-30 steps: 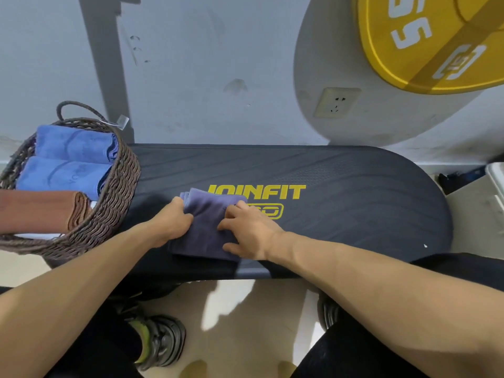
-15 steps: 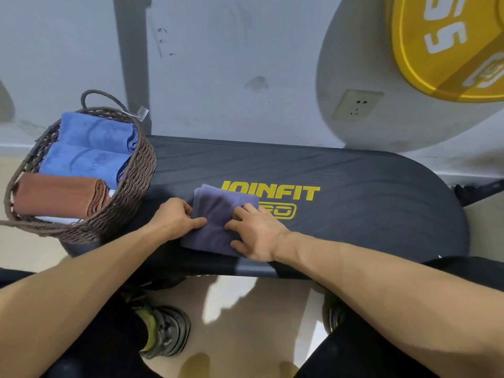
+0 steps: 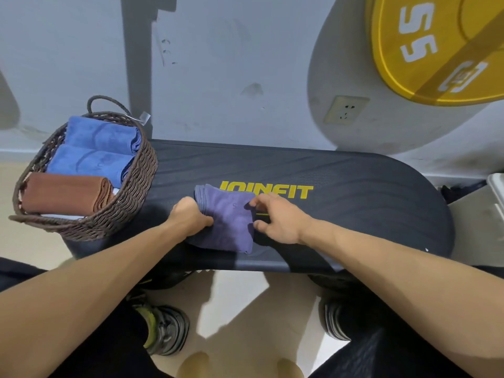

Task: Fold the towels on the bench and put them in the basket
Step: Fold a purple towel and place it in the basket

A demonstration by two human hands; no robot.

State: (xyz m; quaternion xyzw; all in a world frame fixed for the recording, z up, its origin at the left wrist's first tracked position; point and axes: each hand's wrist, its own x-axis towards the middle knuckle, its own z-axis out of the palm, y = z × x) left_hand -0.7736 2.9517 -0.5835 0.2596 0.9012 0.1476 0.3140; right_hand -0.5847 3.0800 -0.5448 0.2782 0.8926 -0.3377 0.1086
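Purple towel (image 3: 228,219), black bench (image 3: 354,203), brown basket (image 3: 136,192).

Setting: a gym or fitness room.
Bench (image 3: 341,192): a dark padded workout bench is standing against the wall, carrying the yellow brand lettering "JOINFIT" (image 3: 268,190).
Weight plate (image 3: 441,45): a large yellow disc marked "55" is showing at the upper right, in front of the wall.
Wall (image 3: 231,64): a scuffed pale grey surface is holding a power socket (image 3: 345,110).
Towel supply: a woven basket (image 3: 131,203) is sitting on the bench end, holding rolled blue towels (image 3: 101,148) and a brown towel (image 3: 65,193).
Footwear: sports shoes (image 3: 166,331) are resting on the pale floor (image 3: 245,309).
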